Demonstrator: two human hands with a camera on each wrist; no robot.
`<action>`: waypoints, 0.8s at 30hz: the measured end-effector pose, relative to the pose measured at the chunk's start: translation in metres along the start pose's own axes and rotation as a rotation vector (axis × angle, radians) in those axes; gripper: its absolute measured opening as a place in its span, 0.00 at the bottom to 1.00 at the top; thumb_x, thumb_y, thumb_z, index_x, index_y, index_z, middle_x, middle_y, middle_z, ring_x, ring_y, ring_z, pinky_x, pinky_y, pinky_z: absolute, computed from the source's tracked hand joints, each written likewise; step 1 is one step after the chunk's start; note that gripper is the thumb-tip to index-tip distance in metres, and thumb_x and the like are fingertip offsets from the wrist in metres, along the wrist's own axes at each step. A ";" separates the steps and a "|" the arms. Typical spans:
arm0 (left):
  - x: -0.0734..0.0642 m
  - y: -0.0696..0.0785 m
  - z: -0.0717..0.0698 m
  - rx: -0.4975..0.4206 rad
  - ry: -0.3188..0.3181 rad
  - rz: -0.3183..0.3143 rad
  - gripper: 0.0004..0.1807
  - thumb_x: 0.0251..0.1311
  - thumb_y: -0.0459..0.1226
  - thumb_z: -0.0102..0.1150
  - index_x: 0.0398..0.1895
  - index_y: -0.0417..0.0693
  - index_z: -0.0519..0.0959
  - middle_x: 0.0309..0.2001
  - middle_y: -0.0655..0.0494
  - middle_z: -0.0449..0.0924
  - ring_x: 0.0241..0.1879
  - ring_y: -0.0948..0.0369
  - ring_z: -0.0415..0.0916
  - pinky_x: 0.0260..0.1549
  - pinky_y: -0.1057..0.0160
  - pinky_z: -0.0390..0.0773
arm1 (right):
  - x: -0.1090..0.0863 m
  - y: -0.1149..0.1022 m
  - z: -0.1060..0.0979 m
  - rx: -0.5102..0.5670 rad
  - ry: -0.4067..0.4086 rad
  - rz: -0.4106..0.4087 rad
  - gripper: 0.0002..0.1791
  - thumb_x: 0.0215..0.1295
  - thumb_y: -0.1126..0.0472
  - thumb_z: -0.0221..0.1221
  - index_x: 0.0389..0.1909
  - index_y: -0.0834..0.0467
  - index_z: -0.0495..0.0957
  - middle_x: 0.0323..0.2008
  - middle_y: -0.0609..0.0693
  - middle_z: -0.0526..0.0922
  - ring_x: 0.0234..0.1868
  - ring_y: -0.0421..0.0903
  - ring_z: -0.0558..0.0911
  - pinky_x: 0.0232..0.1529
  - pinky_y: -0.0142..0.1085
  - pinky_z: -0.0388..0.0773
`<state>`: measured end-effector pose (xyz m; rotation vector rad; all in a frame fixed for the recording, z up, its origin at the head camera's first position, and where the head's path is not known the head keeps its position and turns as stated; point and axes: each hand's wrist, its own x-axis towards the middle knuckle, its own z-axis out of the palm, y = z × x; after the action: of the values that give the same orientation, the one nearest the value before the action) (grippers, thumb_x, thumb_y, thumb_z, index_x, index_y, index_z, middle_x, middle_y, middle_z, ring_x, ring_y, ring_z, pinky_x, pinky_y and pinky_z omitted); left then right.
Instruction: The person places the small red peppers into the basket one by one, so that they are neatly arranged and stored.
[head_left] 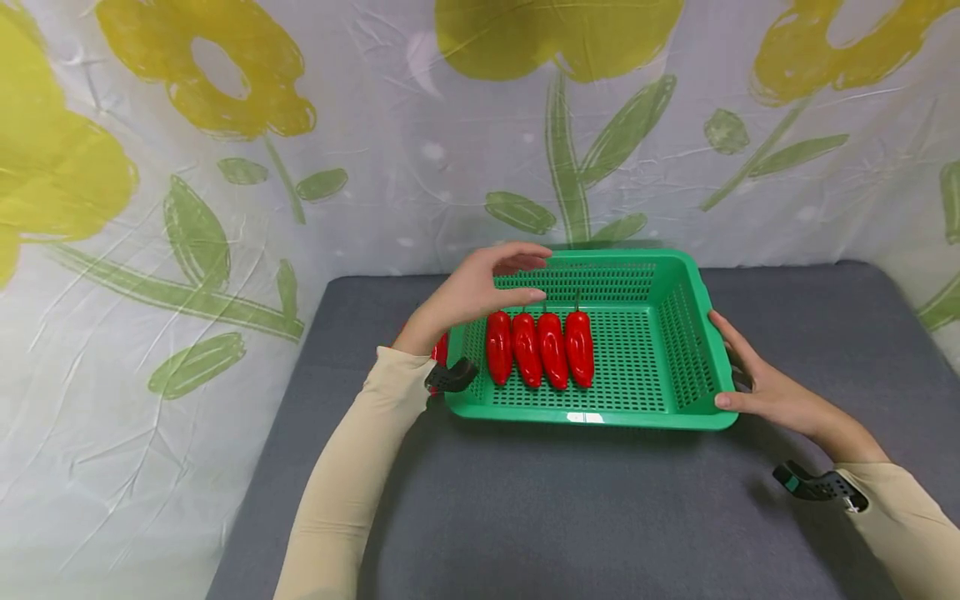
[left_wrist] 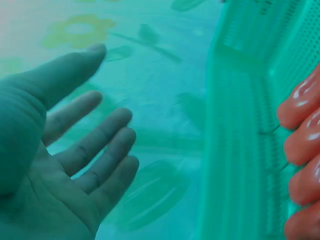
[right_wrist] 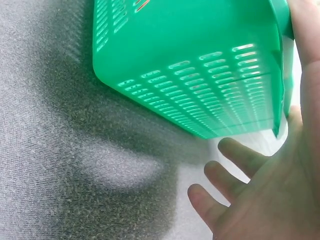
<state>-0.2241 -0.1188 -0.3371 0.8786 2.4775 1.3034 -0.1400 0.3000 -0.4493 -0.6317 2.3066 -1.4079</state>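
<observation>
Touching basket point(head_left: 645, 419), 3 o'clock: right hand point(head_left: 783, 397), fingers spread. Left hand point(head_left: 480, 286) empty, fingers apart, 10 o'clock. 4 peppers point(head_left: 552, 354) inside.

Indoor nook: floral cloth point(head_left: 450, 167), grey tabletop point(head_left: 570, 508)

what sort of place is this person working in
Probably a makeshift recording corner rather than a working kitchen: a gray table backed by a big flower-print curtain, with a green basket of shiny red peppers.
</observation>
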 end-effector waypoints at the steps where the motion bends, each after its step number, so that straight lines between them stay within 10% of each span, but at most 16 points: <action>1: -0.009 0.001 -0.006 -0.025 0.022 0.011 0.29 0.61 0.43 0.67 0.66 0.58 0.73 0.60 0.59 0.79 0.61 0.64 0.75 0.66 0.61 0.71 | 0.000 0.000 0.000 0.001 0.000 0.001 0.57 0.68 0.61 0.60 0.78 0.39 0.25 0.74 0.75 0.43 0.59 0.20 0.57 0.47 0.23 0.71; 12: -0.098 -0.038 -0.063 -0.145 0.326 -0.016 0.29 0.60 0.33 0.67 0.66 0.52 0.74 0.58 0.49 0.80 0.57 0.61 0.79 0.62 0.62 0.75 | 0.000 0.000 0.001 0.005 -0.006 0.000 0.57 0.68 0.63 0.59 0.78 0.38 0.24 0.74 0.76 0.42 0.59 0.18 0.57 0.47 0.24 0.72; 19: -0.126 -0.098 -0.058 -0.197 0.450 -0.091 0.28 0.60 0.28 0.64 0.65 0.39 0.72 0.58 0.37 0.78 0.54 0.68 0.78 0.57 0.69 0.78 | -0.001 0.000 0.000 0.000 -0.003 0.003 0.57 0.68 0.62 0.59 0.78 0.38 0.24 0.74 0.75 0.41 0.59 0.19 0.57 0.47 0.23 0.71; 24: -0.137 -0.134 -0.048 -0.169 0.437 -0.192 0.30 0.61 0.33 0.65 0.67 0.43 0.71 0.64 0.38 0.73 0.61 0.63 0.74 0.65 0.50 0.73 | 0.000 0.000 0.000 0.009 -0.008 -0.001 0.57 0.68 0.63 0.59 0.78 0.38 0.24 0.73 0.76 0.42 0.58 0.18 0.58 0.46 0.24 0.73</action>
<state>-0.1905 -0.2908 -0.4290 0.3320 2.6217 1.7514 -0.1401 0.2996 -0.4497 -0.6344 2.2932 -1.4130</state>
